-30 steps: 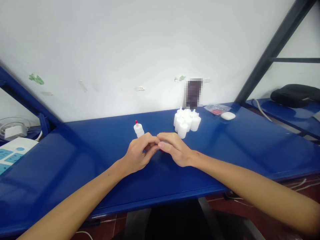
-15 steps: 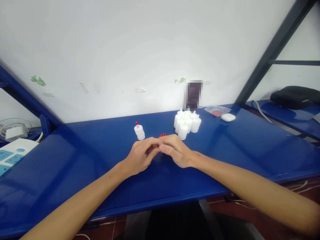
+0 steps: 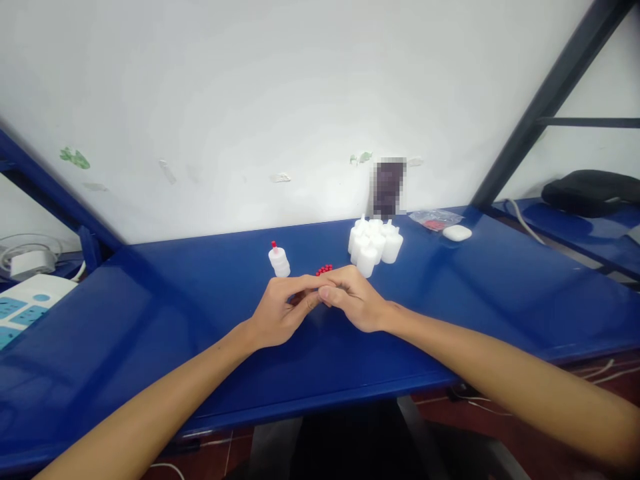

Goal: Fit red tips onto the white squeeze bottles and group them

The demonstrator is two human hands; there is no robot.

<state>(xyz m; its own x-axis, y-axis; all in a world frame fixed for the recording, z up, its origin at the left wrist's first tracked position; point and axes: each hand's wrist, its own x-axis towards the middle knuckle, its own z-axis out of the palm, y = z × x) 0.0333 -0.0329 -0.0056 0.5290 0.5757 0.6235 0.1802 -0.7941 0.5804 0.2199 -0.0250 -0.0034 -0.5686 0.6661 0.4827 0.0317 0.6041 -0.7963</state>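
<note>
My left hand (image 3: 285,311) and my right hand (image 3: 359,300) meet over the middle of the blue table (image 3: 210,373), fingertips touching. Both are closed in a pinch, and whatever they hold is hidden behind the fingers. Just beyond them lies a small group of red caps (image 3: 325,269). To the left, past my left hand, a white squeeze bottle (image 3: 279,262) stands upright with a red cap on its tip. Several more white bottles (image 3: 374,241) are clustered upright beyond my right hand, their visible nozzles uncapped.
Right of the bottle cluster lie a clear plastic bag (image 3: 436,219) with red pieces in it and a white rounded case (image 3: 457,233). A white and blue power strip (image 3: 37,300) sits at the left edge. Behind the table rises a white wall (image 3: 240,100).
The hands stay joined at nearly the same spot, with a slight shift of the fingers. A little more of the red caps shows beyond them. The view has tilted slightly.
</note>
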